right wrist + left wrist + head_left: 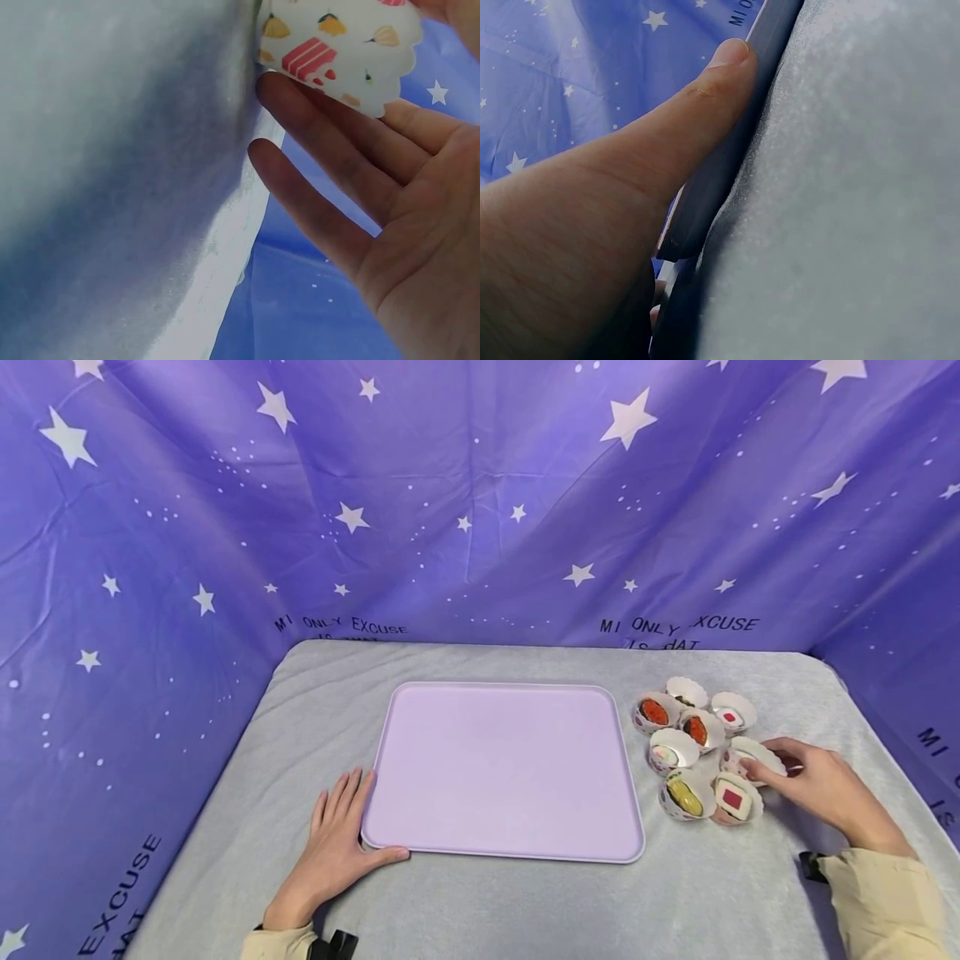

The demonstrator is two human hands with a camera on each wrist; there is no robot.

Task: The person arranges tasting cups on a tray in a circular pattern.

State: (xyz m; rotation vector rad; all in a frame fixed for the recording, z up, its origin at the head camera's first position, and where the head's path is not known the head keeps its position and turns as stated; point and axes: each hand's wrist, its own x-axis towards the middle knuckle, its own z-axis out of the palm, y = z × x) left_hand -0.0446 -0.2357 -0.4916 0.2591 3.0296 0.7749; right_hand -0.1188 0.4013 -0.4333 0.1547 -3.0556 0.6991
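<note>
My left hand (333, 843) rests against the near left corner of a lilac tray (502, 768), fingers along its left side and thumb on the front rim. The left wrist view shows that thumb (705, 97) straight along the tray's edge. At the right, my right hand (825, 785) grips a scalloped paper cup (738, 750) between thumb and fingers. Cake and flower prints cover that cup's side (337, 52) in the right wrist view; its contents are mostly hidden. Directly in front of it sits a cup with a white, red-centred sushi piece (733, 799).
Several similar cups cluster right of the tray, with orange-topped sushi (654, 712), a yellow-topped piece (686, 797), a pale piece (666, 755) and another red-centred one (731, 717). A grey cloth (525, 910) covers the table. Purple star-printed curtains (480, 493) stand behind and at both sides.
</note>
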